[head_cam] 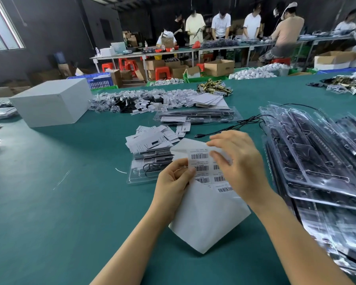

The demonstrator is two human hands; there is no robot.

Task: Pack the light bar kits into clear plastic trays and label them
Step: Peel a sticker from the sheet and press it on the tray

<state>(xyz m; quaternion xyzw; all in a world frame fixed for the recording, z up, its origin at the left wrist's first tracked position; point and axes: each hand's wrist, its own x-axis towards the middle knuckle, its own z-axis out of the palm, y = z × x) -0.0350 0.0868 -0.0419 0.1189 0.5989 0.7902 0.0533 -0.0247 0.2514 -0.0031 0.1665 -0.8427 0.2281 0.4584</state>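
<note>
Your left hand (173,182) pinches the barcode label sheet (206,202) at its left edge; your right hand (238,161) pinches a label near its top. A packed tray (144,171) lies just beyond. Stacked trays (321,161) crowd the right; bare green table (49,202) opens left.

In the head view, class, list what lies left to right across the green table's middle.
White box → paper slips → label sheet held in both hands → stack of clear trays.

White box (49,101) left, perhaps brass hardware (214,87) beyond.
</note>
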